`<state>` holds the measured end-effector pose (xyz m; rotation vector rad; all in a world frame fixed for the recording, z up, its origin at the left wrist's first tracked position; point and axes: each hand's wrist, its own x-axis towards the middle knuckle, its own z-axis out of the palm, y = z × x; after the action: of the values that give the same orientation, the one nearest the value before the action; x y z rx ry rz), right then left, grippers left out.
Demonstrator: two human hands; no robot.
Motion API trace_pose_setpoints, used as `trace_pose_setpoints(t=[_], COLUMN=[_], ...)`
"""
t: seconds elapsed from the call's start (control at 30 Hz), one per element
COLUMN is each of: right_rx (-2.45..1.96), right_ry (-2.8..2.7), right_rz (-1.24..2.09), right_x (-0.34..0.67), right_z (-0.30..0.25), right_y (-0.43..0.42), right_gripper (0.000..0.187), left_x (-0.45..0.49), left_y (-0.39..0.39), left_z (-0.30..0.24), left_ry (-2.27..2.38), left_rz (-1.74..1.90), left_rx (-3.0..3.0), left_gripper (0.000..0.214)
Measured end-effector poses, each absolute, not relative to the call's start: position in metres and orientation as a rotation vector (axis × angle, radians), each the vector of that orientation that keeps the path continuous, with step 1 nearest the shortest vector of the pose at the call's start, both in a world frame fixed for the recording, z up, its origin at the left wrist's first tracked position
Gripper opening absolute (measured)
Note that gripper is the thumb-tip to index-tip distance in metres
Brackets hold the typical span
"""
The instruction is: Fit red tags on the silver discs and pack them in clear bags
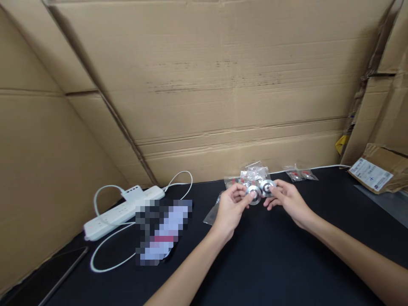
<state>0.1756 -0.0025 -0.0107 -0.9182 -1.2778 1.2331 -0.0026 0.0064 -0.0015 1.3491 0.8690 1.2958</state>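
Note:
My left hand (pixel 230 207) pinches a round silver metal disc (pixel 254 194) between thumb and fingers. My right hand (pixel 287 199) grips a second, matching silver disc (pixel 267 187) right beside it; the two discs nearly touch above the black table (pixel 274 259). Just behind the discs lie small clear plastic bags with red-marked parts (pixel 253 172). Another clear bag (pixel 213 212) lies under my left hand.
A white power strip (pixel 123 210) with a looping white cable (pixel 108 259) sits at the left, beside a blurred-out object (pixel 162 231). Two more small bags (pixel 301 174) lie at the back right. Cardboard walls (pixel 204 85) surround the table; a labelled cardboard flap (pixel 372 174) sits far right. A dark phone (pixel 54 276) lies near left.

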Motion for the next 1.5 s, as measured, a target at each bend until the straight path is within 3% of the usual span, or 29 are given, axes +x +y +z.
trace_pose_setpoints(t=[0.13, 0.33, 0.53, 0.7, 0.9, 1.2, 1.3, 1.5], right_rx=[-0.818, -0.815, -1.146, -1.117, -1.088, -1.205, -1.195, -1.266], right_ry=[-1.435, -1.580, -2.018, -2.321, -2.303, -2.046, -2.030, -1.950], right_rz=[1.335, 1.221, 0.412, 0.148, 0.233, 0.493, 0.518, 0.340], right_x=[0.160, 0.163, 0.189, 0.193, 0.185, 0.182, 0.179, 0.183], right_z=[-0.012, -0.015, -0.018, -0.023, -0.015, -0.029, -0.025, -0.020], right_y=[-0.012, -0.010, -0.001, 0.001, -0.009, 0.002, -0.001, 0.001], right_gripper=[0.033, 0.025, 0.021, 0.034, 0.022, 0.006, 0.010, 0.020], left_x=[0.000, 0.000, -0.004, -0.008, -0.006, -0.003, -0.002, -0.007], left_y=[0.005, 0.006, 0.009, 0.005, -0.003, -0.001, -0.001, 0.003], left_z=[-0.010, -0.012, -0.013, -0.016, -0.016, -0.019, -0.016, -0.019], left_ry=[0.930, 1.002, 1.138, 1.201, 1.159, 1.156, 1.159, 1.167], left_rz=[1.249, 1.224, 1.193, 1.082, 0.903, 0.983, 0.994, 1.005], left_rx=[1.384, 1.416, 1.583, 2.101, 2.429, 2.311, 2.252, 2.230], left_gripper=[0.029, 0.038, 0.031, 0.022, 0.021, 0.019, 0.011, 0.020])
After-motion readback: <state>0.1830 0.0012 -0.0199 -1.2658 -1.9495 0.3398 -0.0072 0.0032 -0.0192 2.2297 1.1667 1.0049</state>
